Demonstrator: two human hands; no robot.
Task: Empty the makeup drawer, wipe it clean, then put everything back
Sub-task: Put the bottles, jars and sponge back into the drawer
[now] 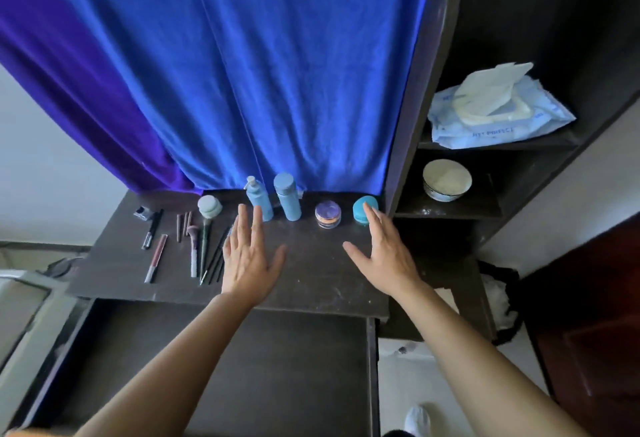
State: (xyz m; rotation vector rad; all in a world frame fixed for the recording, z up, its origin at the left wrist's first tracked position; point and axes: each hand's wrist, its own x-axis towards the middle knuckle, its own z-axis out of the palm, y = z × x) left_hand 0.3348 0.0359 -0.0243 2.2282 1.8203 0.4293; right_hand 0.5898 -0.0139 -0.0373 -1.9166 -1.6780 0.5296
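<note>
Makeup stands on the dark tabletop (311, 274): two blue bottles (287, 197), a pale green jar (209, 206), a purple compact (327, 215), a teal round case (363, 211). Brushes and pencils (204, 246) and a lip gloss tube (156, 258) lie at the left. Below the tabletop the dark drawer (242, 367) is pulled out and looks empty. My left hand (247, 256) hovers flat over the table, fingers spread, near the pump bottle (258, 199). My right hand (384, 249) is spread too, its fingertips by the teal case. Neither holds anything.
A blue cloth (259, 73) hangs behind the table. On the right, dark shelves hold a pack of wet wipes (495, 114) and a white round tin (446, 180). A bag with white contents (498, 305) sits on the floor at the right.
</note>
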